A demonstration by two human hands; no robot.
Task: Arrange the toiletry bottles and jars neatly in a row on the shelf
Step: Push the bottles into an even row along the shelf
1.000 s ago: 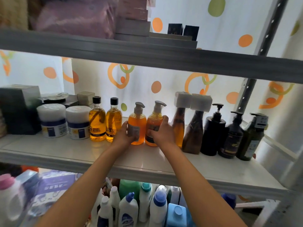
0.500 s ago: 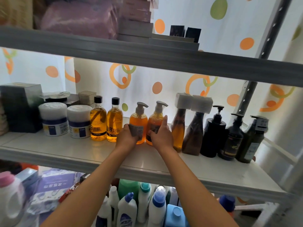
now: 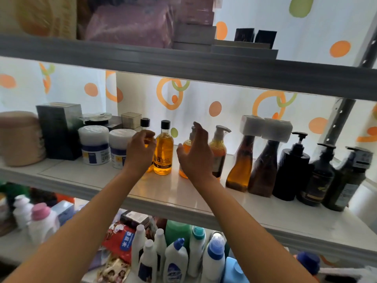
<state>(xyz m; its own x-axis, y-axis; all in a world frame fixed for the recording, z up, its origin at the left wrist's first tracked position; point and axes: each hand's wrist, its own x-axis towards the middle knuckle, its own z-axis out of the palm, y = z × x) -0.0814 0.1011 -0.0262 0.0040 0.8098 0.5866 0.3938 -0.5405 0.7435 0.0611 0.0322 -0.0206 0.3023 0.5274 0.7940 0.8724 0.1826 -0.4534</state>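
Note:
On the white shelf (image 3: 183,199) stands a row: two white jars (image 3: 94,148), two amber bottles with black caps, two orange pump bottles, two brown bottles with white wrapped tops (image 3: 241,164) and three dark pump bottles (image 3: 291,170). My left hand (image 3: 140,154) hovers with loosely curved fingers in front of the left amber bottle (image 3: 145,123) and hides its body. My right hand (image 3: 195,154) is spread open just in front of the left pump bottle (image 3: 185,145), between the right amber bottle (image 3: 163,152) and the right pump bottle (image 3: 219,148). Neither hand plainly holds anything.
A dark box (image 3: 59,131) and a tan round container (image 3: 20,137) stand at the shelf's left end. The upper shelf's edge (image 3: 183,66) runs close above the bottle tops. A metal upright (image 3: 342,115) is at the right. Cleaning bottles (image 3: 175,260) crowd the shelf below.
Both hands have let go of the two orange pump bottles and moved left and up. The left hand now sits at the amber bottles, and the right hand has opened.

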